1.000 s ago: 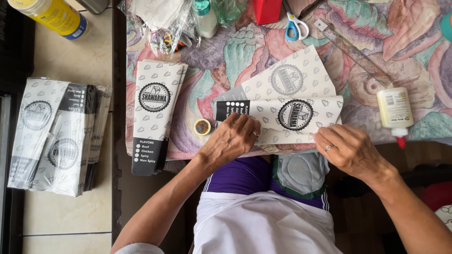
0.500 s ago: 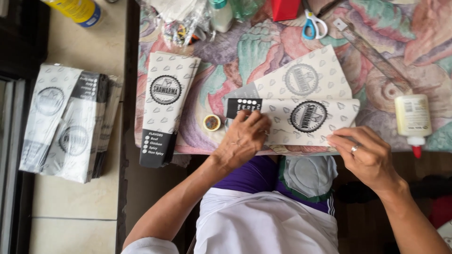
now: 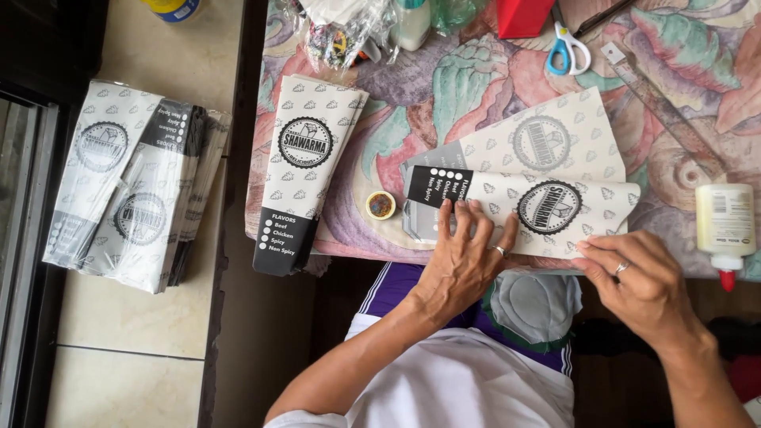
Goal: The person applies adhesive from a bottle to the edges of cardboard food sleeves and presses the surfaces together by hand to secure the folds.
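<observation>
— What is being worked on?
— A printed paper sleeve, white with a small grey pattern, a round black emblem and a black end panel. It lies across the near edge of the tabletop, right of the frame's centre, on top of a second, flat sheet of the same print.

— And the hands?
— The left hand lies flat on the sleeve's left part, fingers spread and pressing down; a ring shows on one finger. The right hand sits at the sleeve's lower right edge, fingertips drawn together on the paper's border. Whether it pinches the edge or only presses it, I cannot tell. It also wears a ring.

— What lies close by?
— A small round lid or pot just left of the sleeve's black end. Further left, a finished sleeve lies lengthwise, its black end hanging over the tabletop's edge.

— And further out?
— A white glue bottle with a red tip at the right edge. Blue-handled scissors and a long ruler at the upper right. A red box and crumpled clear plastic bags along the top. At the far left, on a pale tiled surface, a stack of sleeves.
</observation>
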